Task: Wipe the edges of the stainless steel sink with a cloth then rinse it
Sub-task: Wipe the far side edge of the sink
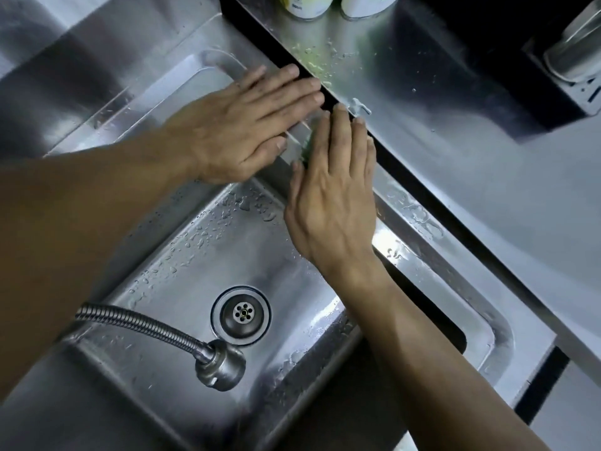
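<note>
The stainless steel sink has a wet near basin with a round drain [240,315] and a second basin [182,92] at the upper left. My left hand [240,125] lies flat, palm down, on the rim [294,159] between the basins, holding nothing. My right hand [335,193] lies flat along the sink's far edge beside the raised steel ledge [406,102]. It presses on a cloth [306,147]; only a small greenish bit shows under its fingers, close to my left thumb.
A flexible metal faucet hose with a spray head [219,364] hangs over the near basin's front left. Two bottles [305,6] stand at the back of the ledge, which carries water drops. A metal cup [575,53] sits in a black holder at the upper right.
</note>
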A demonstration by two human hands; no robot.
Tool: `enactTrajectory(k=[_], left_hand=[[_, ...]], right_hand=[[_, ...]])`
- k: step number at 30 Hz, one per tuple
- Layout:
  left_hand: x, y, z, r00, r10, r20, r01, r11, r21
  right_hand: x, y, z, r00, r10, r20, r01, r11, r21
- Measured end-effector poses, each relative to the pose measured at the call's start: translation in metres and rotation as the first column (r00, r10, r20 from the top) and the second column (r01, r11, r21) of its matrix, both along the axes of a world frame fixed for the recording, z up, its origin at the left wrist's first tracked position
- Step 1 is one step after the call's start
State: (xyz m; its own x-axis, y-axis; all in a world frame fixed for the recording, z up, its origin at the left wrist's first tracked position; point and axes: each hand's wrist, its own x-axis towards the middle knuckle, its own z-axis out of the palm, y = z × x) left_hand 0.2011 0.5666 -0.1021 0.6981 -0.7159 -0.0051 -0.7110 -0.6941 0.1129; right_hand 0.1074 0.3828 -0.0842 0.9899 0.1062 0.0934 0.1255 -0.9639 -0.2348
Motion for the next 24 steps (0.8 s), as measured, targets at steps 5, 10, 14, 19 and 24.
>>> enactTrajectory(k=[5, 10, 14, 19, 24], left_hand=[[-0.001, -0.002, 0.002, 1.0, -0.015, -0.008, 0.015, 1.0, -0.007], [-0.004, -0.005, 0.001, 1.0, -0.004, -0.016, 0.004, 1.0, -0.01], [-0.004, -0.006, 0.001, 1.0, 0.01, 0.001, -0.01, 0.999, -0.03], [-0.003, -0.004, 0.002, 1.0, -0.005, -0.008, 0.005, 1.0, -0.009], [-0.004, -0.004, 0.003, 1.0, 0.0, -0.005, 0.0, 1.0, 0.015]], right_hand=[[-0.013, -0.025, -0.003, 0.996, 0.087, -0.02, -0.088, 0.996, -0.027], [-0.049, -0.052, 0.003, 0.998, 0.04, -0.043, -0.044, 0.994, -0.101], [-0.023, -0.03, 0.001, 0.999, 0.048, -0.002, -0.048, 0.997, -0.062], [-0.043, -0.056, 0.0, 0.993, 0.097, -0.06, -0.101, 0.992, -0.072], [-0.088, -0.087, 0.007, 0.997, -0.006, -0.079, 0.007, 1.0, 0.01]])
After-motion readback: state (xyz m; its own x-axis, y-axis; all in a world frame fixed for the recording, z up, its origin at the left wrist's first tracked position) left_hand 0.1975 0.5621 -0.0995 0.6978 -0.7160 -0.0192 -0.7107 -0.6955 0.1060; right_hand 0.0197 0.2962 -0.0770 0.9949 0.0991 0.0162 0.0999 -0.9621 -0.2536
